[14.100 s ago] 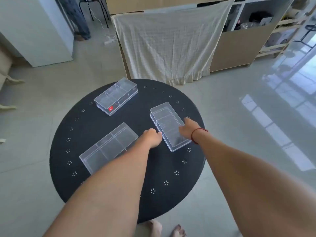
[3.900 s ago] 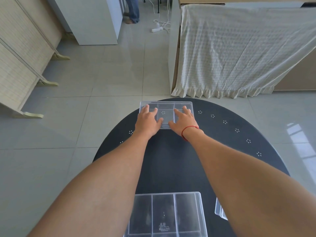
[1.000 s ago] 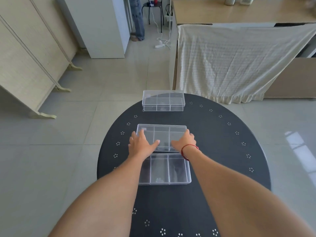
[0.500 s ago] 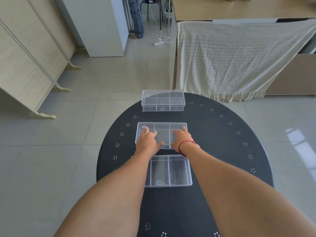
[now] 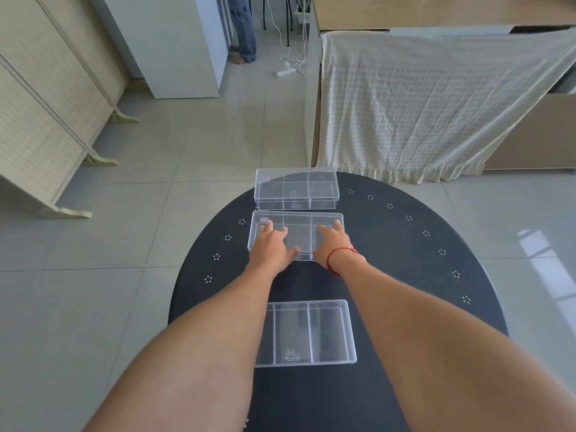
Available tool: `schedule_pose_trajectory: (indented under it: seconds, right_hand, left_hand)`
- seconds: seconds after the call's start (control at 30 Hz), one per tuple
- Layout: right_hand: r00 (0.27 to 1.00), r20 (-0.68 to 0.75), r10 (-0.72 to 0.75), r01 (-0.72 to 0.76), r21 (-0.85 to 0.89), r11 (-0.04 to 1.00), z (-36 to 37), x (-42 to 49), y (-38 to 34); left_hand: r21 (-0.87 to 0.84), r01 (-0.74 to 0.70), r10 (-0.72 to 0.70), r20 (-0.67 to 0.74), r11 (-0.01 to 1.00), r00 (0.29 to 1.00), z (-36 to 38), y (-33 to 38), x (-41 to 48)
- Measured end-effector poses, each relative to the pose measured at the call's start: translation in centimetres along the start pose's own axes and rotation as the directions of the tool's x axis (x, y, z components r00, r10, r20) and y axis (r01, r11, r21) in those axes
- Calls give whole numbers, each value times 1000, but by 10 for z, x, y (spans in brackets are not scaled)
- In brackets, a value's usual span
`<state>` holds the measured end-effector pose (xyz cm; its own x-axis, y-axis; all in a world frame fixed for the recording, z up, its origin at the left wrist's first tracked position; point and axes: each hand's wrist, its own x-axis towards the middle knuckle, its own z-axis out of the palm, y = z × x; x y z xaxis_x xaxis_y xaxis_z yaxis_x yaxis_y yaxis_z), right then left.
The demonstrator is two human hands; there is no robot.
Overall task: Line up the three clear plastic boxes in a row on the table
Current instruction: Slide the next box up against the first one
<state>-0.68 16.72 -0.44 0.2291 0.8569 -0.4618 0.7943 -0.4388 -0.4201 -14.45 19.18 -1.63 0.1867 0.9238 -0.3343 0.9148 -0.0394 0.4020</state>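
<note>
Three clear plastic boxes with dividers lie one behind another on the round black table (image 5: 405,275). The far box (image 5: 296,188) sits at the table's far edge. Close behind it, almost touching, is the middle box (image 5: 297,227). My left hand (image 5: 269,246) and my right hand (image 5: 333,243) lie on its lid, fingers spread forward and thumbs at its near wall. A red string circles my right wrist. The near box (image 5: 307,333) lies apart between my forearms, with a wide gap to the middle box.
A cream cloth (image 5: 436,104) hangs over a wooden unit beyond the table. A folding screen (image 5: 37,120) stands at the left and a white cabinet (image 5: 174,42) behind it. A person's legs (image 5: 244,29) and a power strip (image 5: 285,71) with cables are at the far end.
My hands have moved the middle box away from me, up close to the far box. The gap to the near box has grown. The far and near boxes stayed put.
</note>
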Motion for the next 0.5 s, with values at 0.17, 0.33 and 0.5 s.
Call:
schedule_pose_trajectory:
  seconds: [0.17,0.33,0.5]
  right_hand:
    - [1000,7,-7,7,-1,1000,-6,15,-3]
    - [1000,8,-11,11,7,1000,-11,25,-5]
    - [1000,7,-20,20,7,1000,-12,30,-6]
  left_hand:
    - [-4,-1,1,-7,1000,1000,-3,2,14]
    - [-10,4,-4,-27,1000,1000,-6,5,22]
    - [-20,3,-4,-73,1000,997,-5,6,24]
